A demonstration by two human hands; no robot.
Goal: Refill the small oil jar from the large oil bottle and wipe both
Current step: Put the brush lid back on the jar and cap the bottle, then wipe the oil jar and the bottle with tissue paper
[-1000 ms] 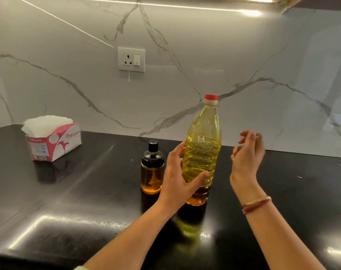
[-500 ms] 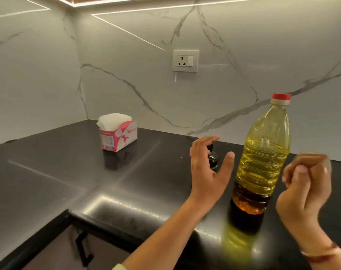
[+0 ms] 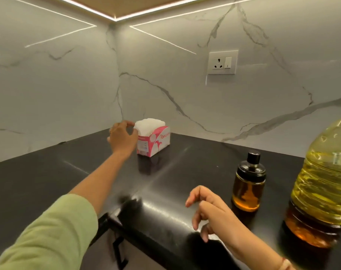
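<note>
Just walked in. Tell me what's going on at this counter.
A person is working at a black counter. The left grip is stretched out to the tissue box, fingertips pinching the edge of the top tissue. The right grip hovers over the counter's near edge, fingers loose and holding nothing. The capped jar and the bottle stand on the right, neither being touched.

Marble walls point(image 3: 165, 55) meet left of the socket point(image 3: 223, 62). Light strips point(image 3: 114, 18) glow above it; a black counter point(image 3: 39, 172) lies below.
</note>
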